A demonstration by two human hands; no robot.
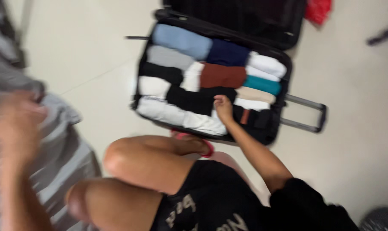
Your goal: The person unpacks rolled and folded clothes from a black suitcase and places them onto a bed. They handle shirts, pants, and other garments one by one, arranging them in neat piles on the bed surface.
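The open suitcase (211, 77) is lying flat on the pale floor (87, 64), and bare floor is showing on its left side and its right side. Its pull handle (307, 114) is sticking out to the right. Rolled clothes (221, 76) in blue, grey, white, black, brown and teal are filling it edge to edge. The right hand (223, 107) is resting on the black and white rolls near the front edge, fingers curled loosely, not clearly gripping anything. The left hand (15, 128) is very blurred over striped grey bedding (61, 158); I cannot tell its state. The suitcase lid is partly cut off at the top.
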